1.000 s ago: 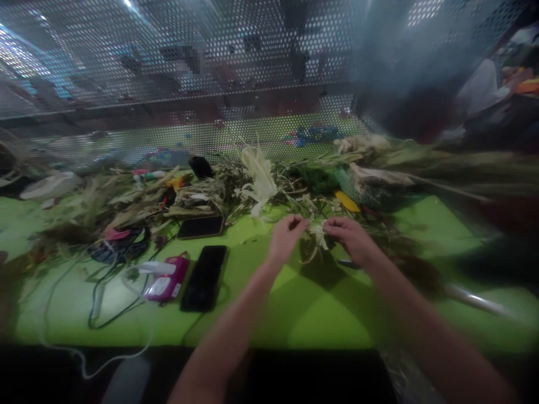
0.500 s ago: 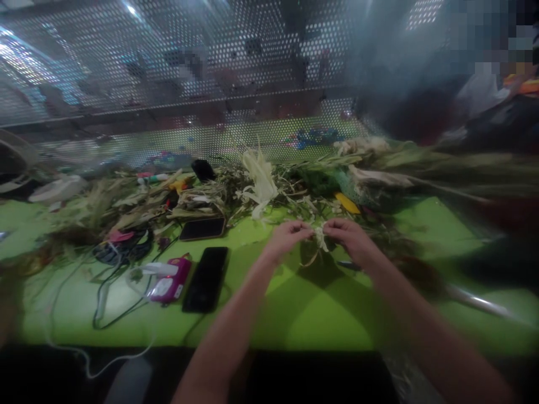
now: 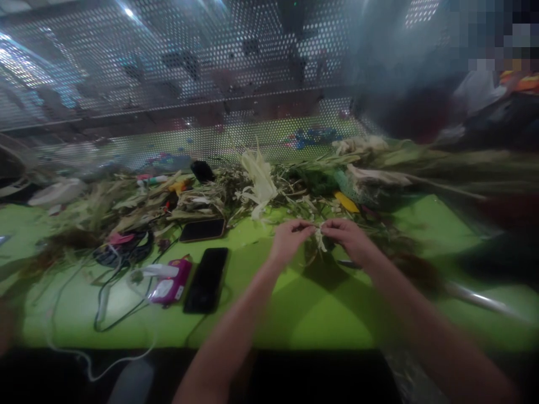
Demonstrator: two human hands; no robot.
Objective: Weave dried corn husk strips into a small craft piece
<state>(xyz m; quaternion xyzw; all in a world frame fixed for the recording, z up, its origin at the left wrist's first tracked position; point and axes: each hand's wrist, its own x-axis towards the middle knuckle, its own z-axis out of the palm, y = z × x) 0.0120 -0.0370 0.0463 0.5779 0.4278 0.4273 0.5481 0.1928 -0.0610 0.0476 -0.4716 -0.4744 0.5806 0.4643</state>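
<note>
Between my fingertips, a small pale piece that looks like knotted corn husk [image 3: 321,242] hangs just above the green table [image 3: 311,325]. My left hand [image 3: 290,238] is closed, thumb and forefinger pinching the piece from the left. From the right, my right hand [image 3: 346,234] pinches it too, its fingertips almost meeting the left ones. Under my right hand lies a dark, thin object [image 3: 347,264], partly covered. A larger pale corn husk bundle [image 3: 260,178] stands behind my hands, in front of the perforated screen.
Two dark phones [image 3: 206,279] lie left of my forearm, beside a magenta power adapter [image 3: 172,280] with cables. A heap of dried plant strips [image 3: 202,205] runs along the back. A yellow-handled item [image 3: 346,202] and a shiny metal blade or rod [image 3: 480,302] lie rightward. A perforated screen [image 3: 177,101] rises behind.
My fingertips have drawn slightly closer together around the pale piece, and my left hand has turned a little. Everything else on the table stays put.
</note>
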